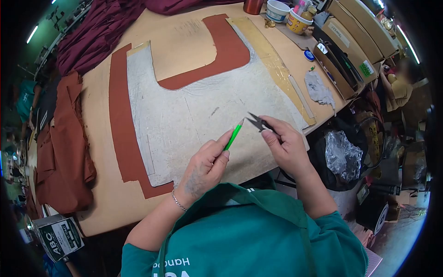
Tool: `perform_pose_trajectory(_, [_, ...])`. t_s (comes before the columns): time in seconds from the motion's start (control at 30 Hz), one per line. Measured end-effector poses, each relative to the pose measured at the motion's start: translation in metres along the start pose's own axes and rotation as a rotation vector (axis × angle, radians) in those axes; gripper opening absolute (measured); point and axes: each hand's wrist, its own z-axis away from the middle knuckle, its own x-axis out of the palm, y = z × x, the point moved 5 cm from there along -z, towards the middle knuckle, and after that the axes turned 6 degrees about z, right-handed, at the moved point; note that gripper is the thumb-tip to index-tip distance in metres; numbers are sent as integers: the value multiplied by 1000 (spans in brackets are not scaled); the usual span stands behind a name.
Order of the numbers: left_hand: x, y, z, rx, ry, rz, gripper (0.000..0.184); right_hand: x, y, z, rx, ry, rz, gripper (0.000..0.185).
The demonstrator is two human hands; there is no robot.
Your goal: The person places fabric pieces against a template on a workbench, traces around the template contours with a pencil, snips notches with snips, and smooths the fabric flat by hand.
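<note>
My left hand [206, 165] is closed around a green pencil [234, 136], its sharpened tip pointing up and away from me. Just right of it, my right hand [287, 144] grips small black thread snips [260, 123], whose blades are parted near the pencil tip. Whether they touch the tip I cannot tell. Both hands are above a large grey-white pattern template [207, 104] with a U-shaped cutout. Under the template lies rust-brown fabric [123, 115], showing along its left side and inside the cutout. Brown tape [263, 46] runs along the template's right edge.
Maroon cloth [99, 34] is heaped at the far left, with rust fabric [64, 152] hanging over the table's left edge. Tubs [299, 22] and cardboard boxes [341, 32] stand at the back right. A grey rag [318, 87] lies near the right edge. Other people are in the background.
</note>
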Motion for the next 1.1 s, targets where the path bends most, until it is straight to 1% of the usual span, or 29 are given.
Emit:
perform_pose_trajectory(0.03, [1,2,0,-12,-7,6,42,2,-1,1,14,-46,9,29])
perform_pose_trajectory(0.13, [1,-1,1,-28,-11,12,41,5,-1,0,5,-26,3,29])
perform_pose_trajectory(0.23, [2,-1,3,22,-19,-24,41,7,6,-2,-33,52,132,30])
perform_pose_trajectory(0.27, [3,0,3,50,-27,-40,41,6,14,-4,7,76,159,30])
perform_pose_trajectory(0.33, [3,-4,5,23,-36,-17,41,1,28,-8,85,128,215,30])
perform_pose_trajectory(0.43, [1,-9,6,-42,12,5,42,-1,8,0,29,75,98,30])
perform_pose_trajectory(0.47, [0,-10,5,-63,31,6,42,1,3,4,26,26,64,30])
perform_pose_trajectory(0.57, [2,-12,6,-35,21,27,43,4,-8,8,-20,-19,87,30])
perform_pose_trajectory(0.67, [3,-10,7,-64,18,50,43,5,-5,7,-11,-11,89,30])
perform_pose_trajectory(0.8, [4,-7,9,17,22,24,42,7,6,3,-12,64,178,30])
perform_pose_trajectory(0.87, [5,2,11,48,-4,22,41,3,26,-1,49,111,216,30])
perform_pose_trajectory(0.9, [3,-1,10,30,19,13,41,1,30,-4,73,132,236,30])
perform_pose_trajectory(0.93, [1,-7,9,8,46,7,41,1,26,-2,39,144,206,30])
perform_pose_trajectory(0.97, [-1,-11,9,-17,70,-2,40,2,19,0,31,113,166,30])
perform_pose_trajectory(1.07, [3,-13,10,-126,88,191,41,4,0,7,-11,56,67,31])
perform_pose_trajectory(1.1, [4,-13,10,-124,86,200,42,4,-3,8,-22,42,79,31])
